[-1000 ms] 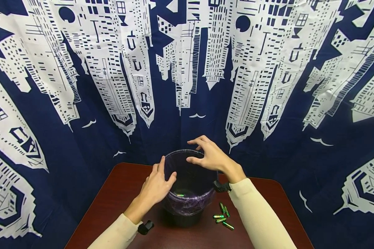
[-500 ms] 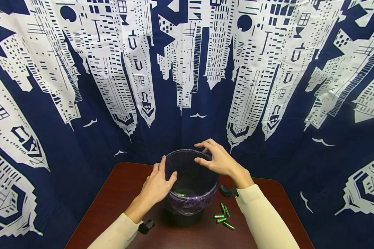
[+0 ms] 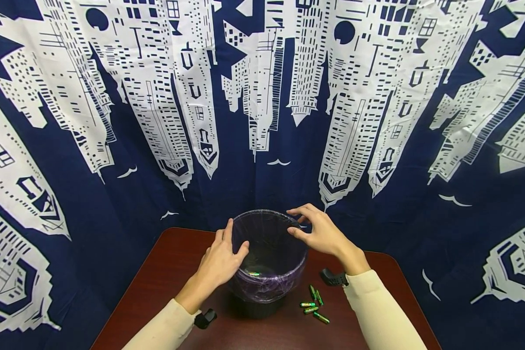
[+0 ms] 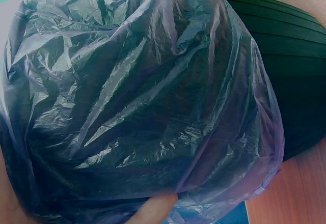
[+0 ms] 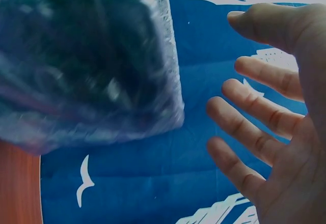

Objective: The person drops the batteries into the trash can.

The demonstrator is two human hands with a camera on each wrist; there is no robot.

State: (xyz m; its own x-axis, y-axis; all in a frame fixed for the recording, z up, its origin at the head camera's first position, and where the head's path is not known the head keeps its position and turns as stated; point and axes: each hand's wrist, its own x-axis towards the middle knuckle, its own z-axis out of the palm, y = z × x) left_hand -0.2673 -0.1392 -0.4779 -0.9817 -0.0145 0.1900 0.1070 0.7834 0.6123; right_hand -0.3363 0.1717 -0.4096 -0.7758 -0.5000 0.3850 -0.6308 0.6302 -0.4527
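Note:
A dark trash bin (image 3: pixel 257 309) stands on the table, lined with a translucent purple bag (image 3: pixel 269 288) folded over its rim. My left hand (image 3: pixel 218 257) holds the left side of the lined rim, thumb towards the opening; in the left wrist view a finger (image 4: pixel 155 210) touches the outside of the bag. My right hand (image 3: pixel 321 233) is by the far right rim, fingers spread and loosely bent, holding nothing; the right wrist view shows it apart from the bag. Something green (image 3: pixel 253 273), like a battery, lies inside the bin. Several green batteries (image 3: pixel 315 305) lie right of the bin.
The reddish-brown table (image 3: pixel 175 272) bears the bin and batteries. Behind it hangs a navy curtain (image 3: pixel 253 189) printed with white upside-down buildings. A black strap device sits on each wrist.
My right hand has moved right and slightly down, from over the bin's opening to its right rim. My left hand, the bin and the batteries stay in place.

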